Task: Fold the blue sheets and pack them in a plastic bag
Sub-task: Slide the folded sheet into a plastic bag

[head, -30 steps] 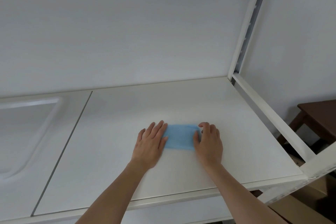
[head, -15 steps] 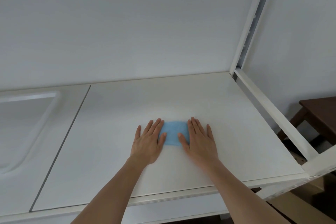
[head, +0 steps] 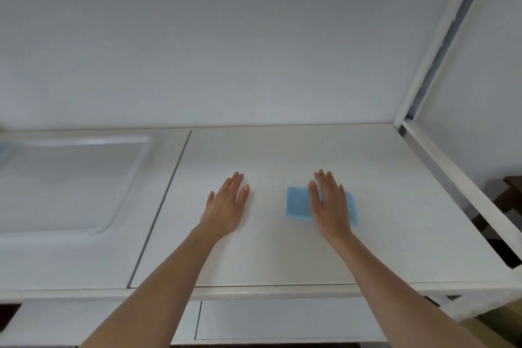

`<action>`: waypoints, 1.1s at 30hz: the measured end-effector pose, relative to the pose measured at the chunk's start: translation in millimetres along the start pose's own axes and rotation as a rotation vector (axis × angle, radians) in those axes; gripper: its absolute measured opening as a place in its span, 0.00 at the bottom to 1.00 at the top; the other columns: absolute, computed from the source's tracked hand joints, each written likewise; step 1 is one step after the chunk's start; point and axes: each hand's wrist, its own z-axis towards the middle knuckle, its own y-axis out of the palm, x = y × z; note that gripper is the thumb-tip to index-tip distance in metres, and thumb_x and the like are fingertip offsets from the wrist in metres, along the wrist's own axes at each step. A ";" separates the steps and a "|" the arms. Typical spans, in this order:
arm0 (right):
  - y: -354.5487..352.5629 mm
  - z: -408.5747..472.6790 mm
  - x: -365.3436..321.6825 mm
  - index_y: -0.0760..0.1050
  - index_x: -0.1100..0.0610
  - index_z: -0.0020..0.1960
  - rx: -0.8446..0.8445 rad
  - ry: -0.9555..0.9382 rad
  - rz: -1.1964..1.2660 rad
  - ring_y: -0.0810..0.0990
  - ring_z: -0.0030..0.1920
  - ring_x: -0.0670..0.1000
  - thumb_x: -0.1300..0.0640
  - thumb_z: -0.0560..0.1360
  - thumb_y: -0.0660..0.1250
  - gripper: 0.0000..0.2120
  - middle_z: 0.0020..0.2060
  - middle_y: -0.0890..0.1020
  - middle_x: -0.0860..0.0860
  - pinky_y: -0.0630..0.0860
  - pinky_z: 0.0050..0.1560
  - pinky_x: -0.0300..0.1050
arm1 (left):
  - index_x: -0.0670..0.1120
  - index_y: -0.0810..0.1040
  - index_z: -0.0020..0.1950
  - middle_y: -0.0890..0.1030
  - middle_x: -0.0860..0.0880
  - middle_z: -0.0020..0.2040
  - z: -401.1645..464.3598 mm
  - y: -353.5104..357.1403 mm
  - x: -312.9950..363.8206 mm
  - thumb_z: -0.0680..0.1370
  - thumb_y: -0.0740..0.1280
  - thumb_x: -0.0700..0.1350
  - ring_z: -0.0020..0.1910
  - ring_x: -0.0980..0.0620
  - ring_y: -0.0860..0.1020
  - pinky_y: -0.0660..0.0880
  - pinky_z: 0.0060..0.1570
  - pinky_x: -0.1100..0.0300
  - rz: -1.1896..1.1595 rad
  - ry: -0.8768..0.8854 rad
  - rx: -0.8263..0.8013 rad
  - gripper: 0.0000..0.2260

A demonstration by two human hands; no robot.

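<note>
Tray (head: 84, 186), clear plastic, rectangular, at surface (head: 282, 257) left edge. Right hand (head: 330, 203) flat, fingers straight, pressing folded blue sheet (head: 298, 203); left hand (head: 227, 203) flat, apart.

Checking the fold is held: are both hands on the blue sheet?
No, only the right hand lies on the blue sheet; the left hand rests apart.

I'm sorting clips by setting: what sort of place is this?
Probably a plain indoor packing bench: a white worktop in a white metal rack frame, a clear plastic tray at left, bare wall behind.
</note>
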 end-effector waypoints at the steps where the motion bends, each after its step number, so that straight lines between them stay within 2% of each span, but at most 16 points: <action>1: 9.8 -2.3 -16.9 0.65 0.60 0.73 -0.010 -0.030 0.011 0.55 0.77 0.49 0.44 0.77 0.44 0.32 0.74 0.65 0.53 0.45 0.76 0.46 | 0.53 0.53 0.78 0.52 0.56 0.78 -5.8 -12.4 -10.8 0.82 0.44 0.58 0.77 0.56 0.50 0.46 0.75 0.49 -0.011 -0.009 0.023 0.25; 5: 55.0 -16.5 -88.8 0.66 0.60 0.72 -0.051 -0.117 0.057 0.57 0.76 0.50 0.46 0.78 0.46 0.29 0.73 0.67 0.53 0.47 0.76 0.47 | 0.51 0.55 0.78 0.54 0.55 0.78 -35.6 -67.6 -69.8 0.82 0.45 0.58 0.77 0.55 0.53 0.49 0.75 0.48 -0.022 -0.061 0.117 0.25; 9: 108.0 -35.8 -161.5 0.66 0.61 0.72 -0.107 -0.200 0.079 0.58 0.76 0.51 0.54 0.82 0.52 0.21 0.72 0.68 0.54 0.48 0.77 0.47 | 0.49 0.57 0.77 0.57 0.53 0.77 -73.6 -123.1 -151.6 0.82 0.45 0.59 0.76 0.53 0.56 0.53 0.74 0.45 -0.049 -0.141 0.218 0.26; 17: 212.4 -84.0 -304.0 0.67 0.61 0.70 -0.264 -0.346 0.120 0.59 0.75 0.53 0.59 0.81 0.57 0.19 0.71 0.69 0.55 0.53 0.75 0.50 | 0.46 0.59 0.76 0.60 0.49 0.77 -157.2 -214.9 -300.1 0.82 0.47 0.58 0.75 0.50 0.59 0.56 0.74 0.48 -0.094 -0.377 0.354 0.26; 24: 277.9 -97.1 -380.5 0.69 0.61 0.69 -0.390 -0.449 0.093 0.65 0.72 0.54 0.62 0.79 0.60 0.19 0.68 0.72 0.55 0.57 0.72 0.44 | 0.42 0.58 0.76 0.60 0.46 0.76 -199.7 -258.6 -375.9 0.83 0.48 0.56 0.75 0.49 0.59 0.56 0.73 0.54 -0.145 -0.554 0.404 0.26; 29: 333.0 -80.2 -426.0 0.72 0.60 0.66 -0.497 -0.480 0.108 0.68 0.70 0.52 0.62 0.78 0.61 0.17 0.67 0.73 0.54 0.60 0.71 0.42 | 0.40 0.58 0.76 0.61 0.42 0.75 -202.0 -288.3 -423.1 0.83 0.51 0.55 0.74 0.46 0.60 0.56 0.72 0.55 -0.198 -0.685 0.390 0.26; 33: 367.1 -58.3 -467.2 0.76 0.59 0.63 -0.600 -0.536 0.111 0.71 0.67 0.51 0.61 0.78 0.61 0.15 0.66 0.74 0.53 0.62 0.67 0.38 | 0.40 0.62 0.74 0.66 0.40 0.71 -190.0 -325.4 -457.3 0.83 0.52 0.54 0.69 0.42 0.67 0.63 0.68 0.53 -0.218 -0.846 0.368 0.25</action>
